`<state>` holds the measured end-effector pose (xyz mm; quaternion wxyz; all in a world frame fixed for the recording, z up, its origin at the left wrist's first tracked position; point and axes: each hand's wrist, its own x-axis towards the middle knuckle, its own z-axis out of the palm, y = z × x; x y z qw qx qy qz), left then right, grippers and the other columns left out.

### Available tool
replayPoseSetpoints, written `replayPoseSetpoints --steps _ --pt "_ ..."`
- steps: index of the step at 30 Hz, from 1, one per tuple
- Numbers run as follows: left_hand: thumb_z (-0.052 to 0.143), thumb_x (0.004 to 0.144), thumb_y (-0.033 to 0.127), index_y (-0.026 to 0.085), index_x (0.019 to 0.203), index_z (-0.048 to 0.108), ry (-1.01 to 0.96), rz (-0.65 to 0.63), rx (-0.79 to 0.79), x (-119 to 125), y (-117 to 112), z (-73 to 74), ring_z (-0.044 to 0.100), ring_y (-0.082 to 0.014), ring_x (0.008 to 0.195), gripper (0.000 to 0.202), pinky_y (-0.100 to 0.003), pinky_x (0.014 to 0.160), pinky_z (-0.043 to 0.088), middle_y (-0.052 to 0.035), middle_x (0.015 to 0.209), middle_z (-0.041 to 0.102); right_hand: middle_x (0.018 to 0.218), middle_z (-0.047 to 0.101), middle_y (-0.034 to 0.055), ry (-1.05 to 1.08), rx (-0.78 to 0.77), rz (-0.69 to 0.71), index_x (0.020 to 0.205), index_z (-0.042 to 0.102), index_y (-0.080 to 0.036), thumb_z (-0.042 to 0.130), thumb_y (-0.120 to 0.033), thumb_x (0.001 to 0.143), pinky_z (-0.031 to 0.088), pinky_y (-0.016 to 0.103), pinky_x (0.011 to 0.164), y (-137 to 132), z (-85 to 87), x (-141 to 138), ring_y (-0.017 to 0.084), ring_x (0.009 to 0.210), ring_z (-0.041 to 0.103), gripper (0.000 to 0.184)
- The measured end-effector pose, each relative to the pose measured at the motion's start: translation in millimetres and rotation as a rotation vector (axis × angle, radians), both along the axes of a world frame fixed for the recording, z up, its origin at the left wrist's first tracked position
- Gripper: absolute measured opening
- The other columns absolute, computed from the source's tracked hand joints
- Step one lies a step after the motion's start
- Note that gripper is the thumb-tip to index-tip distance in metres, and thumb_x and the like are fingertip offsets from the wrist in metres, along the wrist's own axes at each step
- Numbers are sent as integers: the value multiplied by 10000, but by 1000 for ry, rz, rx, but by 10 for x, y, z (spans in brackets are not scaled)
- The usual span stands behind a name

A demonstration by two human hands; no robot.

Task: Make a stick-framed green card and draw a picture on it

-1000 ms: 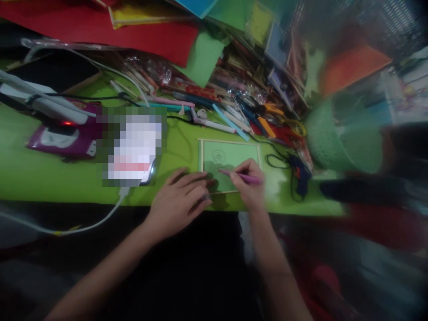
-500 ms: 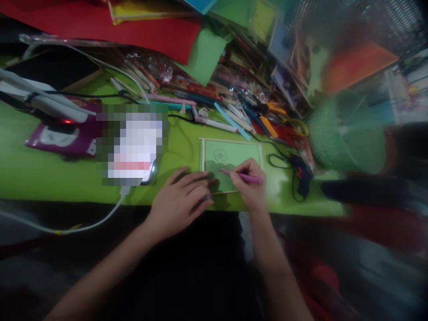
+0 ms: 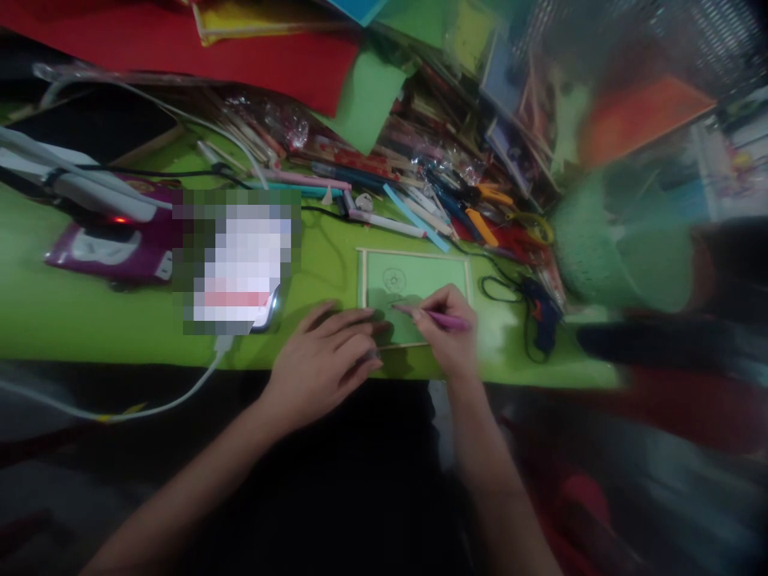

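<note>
A small green card (image 3: 429, 276) edged with thin pale wooden strips lies near the front of the green table. On its upper left is a dark round flower-like drawing (image 3: 394, 280), with a few more marks below it. My right hand (image 3: 453, 324) is closed round a purple pen (image 3: 447, 320), its tip on or just over the card under the flower. My left hand (image 3: 330, 356) lies palm down with fingers apart at the card's lower left corner. Its fingertips reach the card's left strip.
A phone (image 3: 249, 264) with a blurred screen and a white cable sits left, beside a purple power strip (image 3: 108, 248). Right of the card are a glue gun (image 3: 540, 316) and a green basket (image 3: 618, 248). Pens, pliers (image 3: 480, 220) and coloured sheets crowd the back.
</note>
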<state>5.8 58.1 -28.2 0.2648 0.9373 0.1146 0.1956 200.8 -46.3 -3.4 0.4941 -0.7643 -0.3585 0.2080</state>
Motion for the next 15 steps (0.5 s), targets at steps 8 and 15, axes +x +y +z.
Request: replayPoseSetpoints --steps 8,15 --pt "484 1081 354 235 958 629 -3 -7 24 3 3 -8 645 -273 1317 224 -553 1158 399 -11 1254 777 666 584 -52 3 53 -42 758 574 -248 706 -273 799 440 282 568 -21 -44 22 132 613 547 140" --pt "495 1077 359 244 940 636 3 -1 23 -3 -4 -5 638 -266 1325 227 -543 1175 394 -7 1248 779 641 579 -57 -18 22 -49 731 572 -248 706 -271 777 422 271 543 -4 -13 8 124 592 533 143"
